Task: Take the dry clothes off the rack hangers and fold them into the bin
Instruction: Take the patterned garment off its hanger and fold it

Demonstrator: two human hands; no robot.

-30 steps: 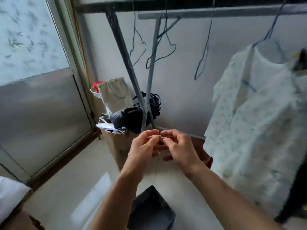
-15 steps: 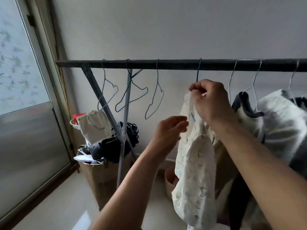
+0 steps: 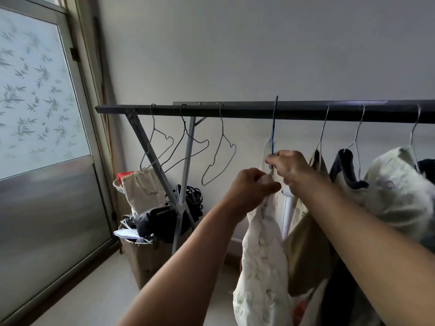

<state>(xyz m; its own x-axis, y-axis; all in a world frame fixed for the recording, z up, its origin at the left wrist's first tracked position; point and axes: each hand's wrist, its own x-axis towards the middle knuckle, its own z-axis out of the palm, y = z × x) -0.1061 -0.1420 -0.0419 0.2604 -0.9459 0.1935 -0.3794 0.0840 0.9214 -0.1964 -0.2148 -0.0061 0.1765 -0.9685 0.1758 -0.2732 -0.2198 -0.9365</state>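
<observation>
Here the left hand [image 3: 253,188] pinches the collar of the cream leaf-print garment [image 3: 261,267] hanging on the blue wire hanger [image 3: 273,130] while the right hand [image 3: 288,167] grips that hanger's neck under the dark metal rail [image 3: 235,111], so unhanging seems underway, and next the fabric likely needs sliding free.

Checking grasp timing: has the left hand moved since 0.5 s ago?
Yes. The left hand has moved right, toward the blue hanger, and now grips the cream garment beside the right hand.
</observation>
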